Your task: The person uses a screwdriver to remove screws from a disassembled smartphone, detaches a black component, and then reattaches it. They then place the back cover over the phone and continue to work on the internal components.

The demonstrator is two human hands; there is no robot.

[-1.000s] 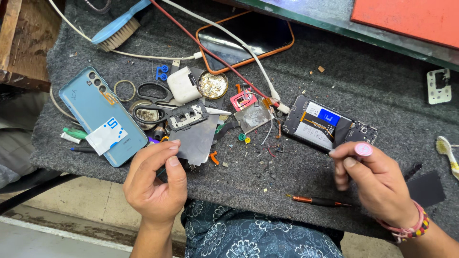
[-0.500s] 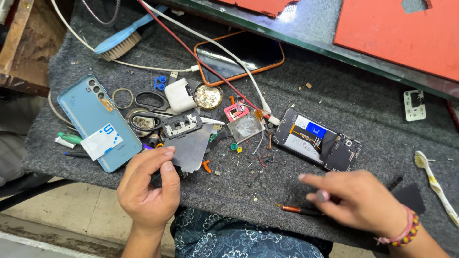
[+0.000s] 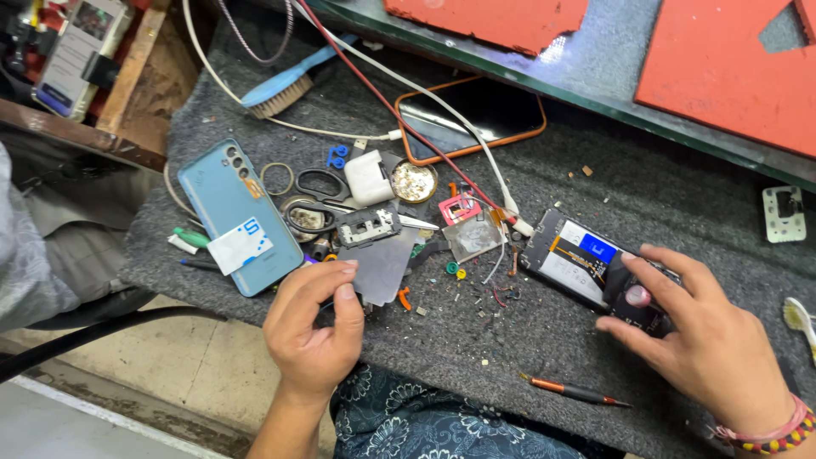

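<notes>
Grey felt bench [image 3: 595, 170]: right hand [image 3: 705, 340] fingers spread, steadying opened phone [image 3: 586, 268]; left hand [image 3: 314, 327] pinches something tiny, unclear.

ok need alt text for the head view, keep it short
A person's right hand rests on an opened black phone with its insides showing, on a grey felt mat, while the left hand pinches something small. A light-blue phone back cover, black scissors and an orange-tipped screwdriver lie nearby.

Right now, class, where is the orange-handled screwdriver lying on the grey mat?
In the head view, the orange-handled screwdriver lies on the grey mat near its front edge, just left of the right hand and below the opened phone.
</notes>
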